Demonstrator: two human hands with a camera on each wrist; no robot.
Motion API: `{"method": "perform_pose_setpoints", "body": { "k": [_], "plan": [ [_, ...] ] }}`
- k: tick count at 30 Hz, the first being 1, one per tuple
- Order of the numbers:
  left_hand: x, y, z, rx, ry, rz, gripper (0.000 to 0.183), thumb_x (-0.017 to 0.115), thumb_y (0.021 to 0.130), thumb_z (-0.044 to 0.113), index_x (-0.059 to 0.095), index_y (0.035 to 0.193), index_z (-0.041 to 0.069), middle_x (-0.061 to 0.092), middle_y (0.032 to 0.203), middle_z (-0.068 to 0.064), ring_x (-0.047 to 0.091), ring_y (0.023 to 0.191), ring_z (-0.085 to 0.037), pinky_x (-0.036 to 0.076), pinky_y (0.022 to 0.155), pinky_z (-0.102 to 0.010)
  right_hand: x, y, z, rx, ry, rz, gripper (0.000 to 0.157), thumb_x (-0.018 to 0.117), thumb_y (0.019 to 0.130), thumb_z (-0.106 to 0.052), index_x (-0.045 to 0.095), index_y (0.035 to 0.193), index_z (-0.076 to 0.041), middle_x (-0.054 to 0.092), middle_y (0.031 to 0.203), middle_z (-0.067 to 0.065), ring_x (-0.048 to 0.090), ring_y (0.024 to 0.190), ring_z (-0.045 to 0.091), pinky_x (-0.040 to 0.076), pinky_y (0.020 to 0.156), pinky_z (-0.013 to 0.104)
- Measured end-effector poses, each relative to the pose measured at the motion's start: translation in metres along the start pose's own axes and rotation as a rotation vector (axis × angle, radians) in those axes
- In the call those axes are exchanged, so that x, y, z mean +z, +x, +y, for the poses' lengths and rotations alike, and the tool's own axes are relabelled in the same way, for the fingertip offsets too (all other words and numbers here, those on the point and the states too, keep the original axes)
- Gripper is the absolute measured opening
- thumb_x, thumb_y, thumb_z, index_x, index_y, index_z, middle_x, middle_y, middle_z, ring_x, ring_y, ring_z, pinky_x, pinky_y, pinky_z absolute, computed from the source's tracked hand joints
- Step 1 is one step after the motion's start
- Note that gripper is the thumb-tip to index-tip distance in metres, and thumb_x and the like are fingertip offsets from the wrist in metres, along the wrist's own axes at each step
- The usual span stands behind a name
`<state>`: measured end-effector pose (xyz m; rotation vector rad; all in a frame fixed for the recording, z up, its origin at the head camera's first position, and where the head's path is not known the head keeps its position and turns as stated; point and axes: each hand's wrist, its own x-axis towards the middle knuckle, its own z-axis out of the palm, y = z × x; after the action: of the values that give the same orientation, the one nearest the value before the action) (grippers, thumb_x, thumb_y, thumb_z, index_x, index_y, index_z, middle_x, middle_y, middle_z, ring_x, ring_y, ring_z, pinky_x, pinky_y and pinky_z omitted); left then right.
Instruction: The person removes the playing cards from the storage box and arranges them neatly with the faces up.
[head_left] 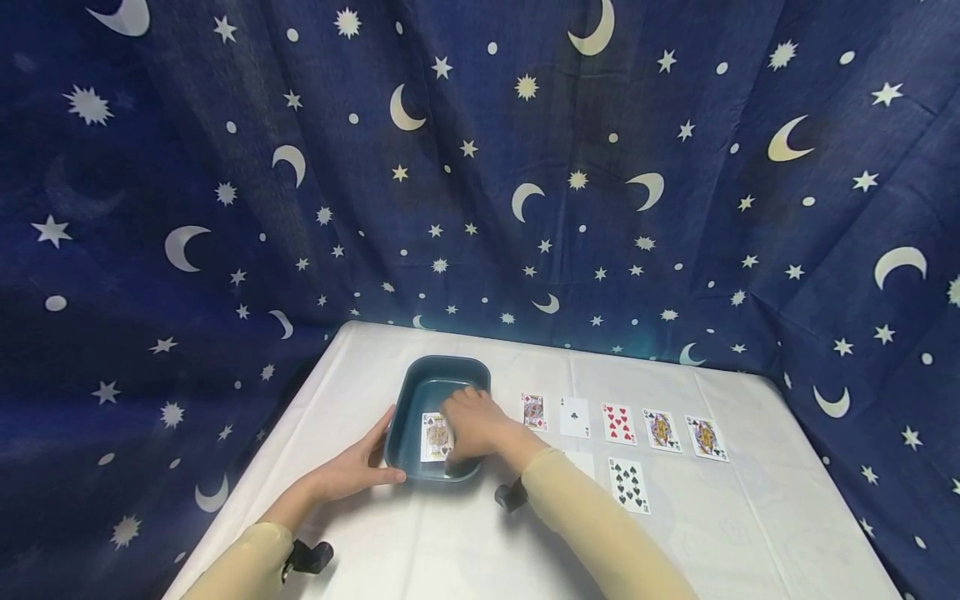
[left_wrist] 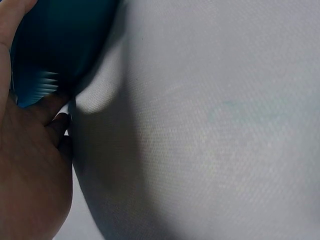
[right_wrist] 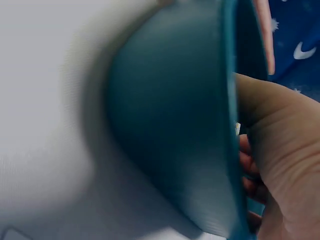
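Observation:
A dark teal bin [head_left: 412,408] stands on the table. My left hand [head_left: 345,477] rests at its near left corner, fingers along the left wall and thumb by the near wall, largely straight. Inside the bin lies a king playing card [head_left: 433,437], face up. My right hand [head_left: 472,423] reaches over the right wall into the bin, just right of this card. In the right wrist view the bent fingers [right_wrist: 246,162] show behind the bin's rim, with a sliver of white near the thumb. Whether the fingers pinch a card is hidden.
Right of the bin, a row of face-up cards holds a red face card [head_left: 533,412], an ace of clubs [head_left: 575,417], a red number card [head_left: 618,424] and two queens [head_left: 662,431]. Nearer lies a ten of spades [head_left: 628,485]; my right arm partly covers another card [head_left: 581,463].

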<state>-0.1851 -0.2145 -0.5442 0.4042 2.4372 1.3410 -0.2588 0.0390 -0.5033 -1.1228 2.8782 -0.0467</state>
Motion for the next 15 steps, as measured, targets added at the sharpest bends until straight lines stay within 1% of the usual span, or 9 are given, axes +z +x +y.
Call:
{"method": "perform_pose_setpoints", "body": {
  "k": [4, 7, 11, 13, 15],
  "plan": [
    [0.000, 0.000, 0.001, 0.013, 0.000, 0.005, 0.109, 0.076, 0.075, 0.040, -0.004, 0.148, 0.037, 0.016, 0.153, -0.008, 0.018, 0.138, -0.024, 0.024, 0.109, -0.045, -0.016, -0.008, 0.009, -0.007, 0.055, 0.054, 0.091, 0.080, 0.048, -0.062, 0.054, 0.122, -0.017, 0.051, 0.112, -0.005, 0.040, 0.102, 0.015, 0.037, 0.095, 0.036],
    [0.000, 0.000, 0.001, 0.005, -0.001, 0.008, 0.109, 0.077, 0.074, 0.040, -0.004, 0.147, 0.039, 0.014, 0.153, -0.007, 0.017, 0.138, -0.023, 0.023, 0.109, -0.044, -0.027, -0.017, 0.020, 0.001, 0.074, 0.093, 0.093, 0.080, 0.050, -0.060, 0.052, 0.127, -0.016, 0.049, 0.118, -0.004, 0.039, 0.107, 0.015, 0.034, 0.099, 0.036],
    [0.000, 0.000, 0.002, -0.010, 0.005, 0.009, 0.110, 0.077, 0.073, 0.041, -0.004, 0.147, 0.041, 0.012, 0.154, -0.001, 0.016, 0.139, -0.019, 0.023, 0.109, -0.042, -0.039, -0.036, 0.040, 0.033, 0.106, 0.130, 0.093, 0.082, 0.050, -0.055, 0.049, 0.129, -0.016, 0.046, 0.123, -0.003, 0.036, 0.114, 0.016, 0.029, 0.104, 0.038],
    [0.001, 0.000, 0.002, -0.015, 0.008, 0.010, 0.110, 0.077, 0.073, 0.040, -0.003, 0.147, 0.040, 0.011, 0.154, 0.000, 0.015, 0.139, -0.018, 0.023, 0.109, -0.041, -0.044, -0.047, 0.051, 0.056, 0.122, 0.146, 0.093, 0.083, 0.050, -0.053, 0.049, 0.128, -0.016, 0.045, 0.125, -0.004, 0.036, 0.116, 0.016, 0.027, 0.105, 0.039],
    [0.001, 0.000, 0.002, -0.009, 0.007, 0.010, 0.110, 0.077, 0.073, 0.040, -0.003, 0.148, 0.038, 0.010, 0.154, -0.001, 0.015, 0.139, -0.019, 0.023, 0.109, -0.042, -0.047, -0.059, 0.062, 0.082, 0.130, 0.161, 0.092, 0.083, 0.050, -0.052, 0.049, 0.128, -0.017, 0.045, 0.126, -0.004, 0.036, 0.118, 0.016, 0.027, 0.105, 0.038]
  ]
}}
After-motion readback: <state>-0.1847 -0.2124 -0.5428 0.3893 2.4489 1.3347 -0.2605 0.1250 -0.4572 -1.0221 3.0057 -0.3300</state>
